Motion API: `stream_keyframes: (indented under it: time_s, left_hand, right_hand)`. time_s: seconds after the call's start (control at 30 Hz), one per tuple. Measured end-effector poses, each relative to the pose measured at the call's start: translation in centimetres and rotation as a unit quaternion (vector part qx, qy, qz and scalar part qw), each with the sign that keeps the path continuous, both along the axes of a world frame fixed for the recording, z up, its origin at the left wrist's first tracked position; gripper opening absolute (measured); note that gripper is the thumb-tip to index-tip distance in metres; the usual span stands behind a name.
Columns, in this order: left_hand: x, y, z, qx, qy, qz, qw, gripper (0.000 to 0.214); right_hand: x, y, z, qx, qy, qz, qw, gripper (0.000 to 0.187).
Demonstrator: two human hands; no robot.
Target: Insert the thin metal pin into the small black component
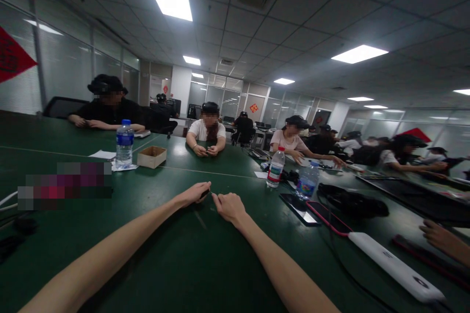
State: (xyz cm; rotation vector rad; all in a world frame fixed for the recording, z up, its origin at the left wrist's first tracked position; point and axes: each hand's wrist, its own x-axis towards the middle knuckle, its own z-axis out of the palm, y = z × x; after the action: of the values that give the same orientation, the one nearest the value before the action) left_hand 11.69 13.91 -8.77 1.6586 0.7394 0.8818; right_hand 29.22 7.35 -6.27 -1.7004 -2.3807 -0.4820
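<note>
Both my arms reach forward over the dark green table (157,274). My left hand (196,193) is closed, thumb against the fingers, and a small dark thing shows at its fingertips, too small to name. Just to the right, my right hand (229,207) is closed too, with thumb and forefinger pinched toward the left hand. What it holds, if anything, is hidden. A narrow gap separates the two hands, and they are held over the middle of the table.
Left of my hands are a blue-capped water bottle (125,144) and a small cardboard box (152,157). At right lie a red-capped bottle (276,167), another bottle (307,181), phones, cables and a white power strip (394,265). A co-worker's hand (442,238) is at far right; others sit opposite.
</note>
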Motion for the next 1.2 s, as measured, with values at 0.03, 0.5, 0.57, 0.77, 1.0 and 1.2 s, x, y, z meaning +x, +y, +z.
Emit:
stream_keyframes:
  time_s: [0.03, 0.5, 0.57, 0.77, 1.0, 1.2]
  left_hand:
    - [0.0, 0.0, 0.0, -0.004, 0.002, 0.0, 1.0, 0.057]
    - [-0.1, 0.2, 0.0, 0.032, 0.055, 0.043, 0.997, 0.063]
    - [0.0, 0.1, 0.0, 0.035, 0.063, 0.045, 0.996, 0.064]
    - [0.1, 0.4, -0.3, 0.079, 0.096, 0.065, 0.99, 0.063]
    - [0.8, 1.0, -0.6, 0.168, 0.159, 0.127, 0.965, 0.064]
    - [0.5, 0.7, -0.2, 0.161, 0.171, 0.106, 0.966, 0.063]
  right_hand:
    - [0.0, 0.0, 0.0, -0.002, 0.001, 0.003, 1.0, 0.071]
    - [-0.1, -0.3, 0.4, -0.021, 0.012, -0.007, 1.0, 0.066]
    - [-0.1, -0.3, 0.4, -0.023, 0.012, -0.007, 1.0, 0.066]
    - [-0.3, -0.3, 0.2, -0.023, 0.015, -0.026, 0.999, 0.07]
    - [-0.5, -0.2, 0.0, -0.03, 0.013, -0.042, 0.999, 0.073]
    - [-0.3, -0.4, 0.4, -0.041, 0.011, -0.03, 0.999, 0.074]
